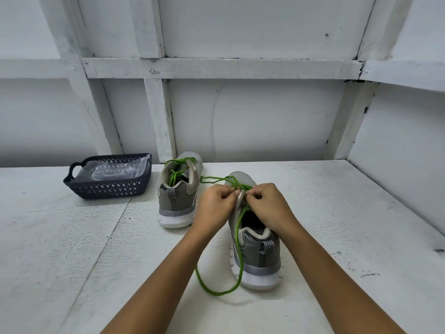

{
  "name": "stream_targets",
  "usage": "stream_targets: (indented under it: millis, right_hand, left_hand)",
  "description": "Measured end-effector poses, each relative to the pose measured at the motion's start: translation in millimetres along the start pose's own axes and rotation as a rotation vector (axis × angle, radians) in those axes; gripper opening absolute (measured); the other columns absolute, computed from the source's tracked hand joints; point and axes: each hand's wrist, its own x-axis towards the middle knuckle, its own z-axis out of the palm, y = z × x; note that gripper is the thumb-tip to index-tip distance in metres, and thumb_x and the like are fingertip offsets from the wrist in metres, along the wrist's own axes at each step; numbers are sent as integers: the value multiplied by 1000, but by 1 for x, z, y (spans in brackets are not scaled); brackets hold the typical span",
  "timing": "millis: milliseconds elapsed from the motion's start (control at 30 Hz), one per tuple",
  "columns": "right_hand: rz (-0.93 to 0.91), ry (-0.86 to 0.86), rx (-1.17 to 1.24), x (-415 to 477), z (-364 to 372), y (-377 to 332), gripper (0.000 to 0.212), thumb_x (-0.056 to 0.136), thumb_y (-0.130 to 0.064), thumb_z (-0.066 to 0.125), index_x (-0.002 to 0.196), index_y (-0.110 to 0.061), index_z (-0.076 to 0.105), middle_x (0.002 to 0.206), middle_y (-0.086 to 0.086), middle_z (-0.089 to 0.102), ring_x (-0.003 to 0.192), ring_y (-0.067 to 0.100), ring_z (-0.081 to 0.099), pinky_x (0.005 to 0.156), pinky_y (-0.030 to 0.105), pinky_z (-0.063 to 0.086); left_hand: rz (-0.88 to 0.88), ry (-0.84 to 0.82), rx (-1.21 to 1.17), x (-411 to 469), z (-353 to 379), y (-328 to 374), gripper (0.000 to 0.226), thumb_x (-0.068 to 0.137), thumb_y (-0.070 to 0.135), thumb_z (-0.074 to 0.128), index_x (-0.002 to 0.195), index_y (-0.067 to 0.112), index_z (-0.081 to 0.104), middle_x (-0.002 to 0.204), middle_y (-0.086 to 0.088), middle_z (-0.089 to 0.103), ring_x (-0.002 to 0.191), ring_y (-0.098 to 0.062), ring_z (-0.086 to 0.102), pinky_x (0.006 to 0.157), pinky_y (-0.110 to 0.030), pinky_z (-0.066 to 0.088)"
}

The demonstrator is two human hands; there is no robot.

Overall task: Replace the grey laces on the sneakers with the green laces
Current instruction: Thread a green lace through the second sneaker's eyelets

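Green lace (237, 237) runs up the near sneaker (258, 251), out toward the counter's (72, 237) middle, and both hands are on it: left hand (214, 208) and right hand (269, 206), fingers curled in, each pinching the lace at the upper eyelets, a long loop trailing toward the front edge. The far sneaker (178, 201), by the back edge, is laced green already; no grey shows. I'd say only final threading and tying remain.
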Motion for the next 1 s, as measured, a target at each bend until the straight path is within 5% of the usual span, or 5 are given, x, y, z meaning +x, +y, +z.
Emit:
stream_targets:
  millis: [500, 667, 767, 867, 1000]
  right_hand:
    - [26, 56, 122, -6, -10, 1, 13, 95, -18, 51, 93, -10, 61, 92, 1, 59, 86, 14, 54, 65, 20, 39]
    - [129, 168, 781, -5, -37, -1, 24, 101, -13, 34, 80, -16, 46, 87, 4, 65, 94, 22, 64, 90, 37, 48]
    - [109, 115, 1146, -5, -69, -11, 27, 102, -10, 28, 78, -11, 40, 59, 6, 56, 53, 17, 59, 62, 33, 55]
    - [124, -2, 819, -3, -91, -10, 23, 100, -11, 36, 78, -13, 43, 58, 5, 38, 37, 10, 32, 38, 19, 35]
    - [25, -228, 53, -1, -101, -7, 24, 95, -12, 45, 81, -11, 65, 65, 2, 50, 46, 12, 36, 42, 20, 34]
  left_hand:
    - [-13, 158, -65, -27, 21, -15, 21, 88, 28, 57, 100, 17, 70, 93, 4, 68, 91, -10, 62, 85, -35, 51]
    - [-15, 232, -127, -34, 20, -13, 10, 92, 18, 58, 94, 26, 65, 89, 9, 68, 87, -8, 64, 79, -29, 53]
    - [8, 245, -116, -34, 21, -14, 15, 93, 19, 56, 102, 16, 68, 90, 8, 69, 86, -3, 63, 76, -23, 51]
    - [39, 262, -103, -35, 22, -17, 18, 95, 19, 54, 104, 13, 69, 90, 7, 69, 86, -2, 63, 75, -20, 51]
    - [42, 270, -113, -36, 24, -19, 21, 96, 20, 52, 104, 14, 70, 91, 7, 70, 87, -2, 63, 74, -21, 50]
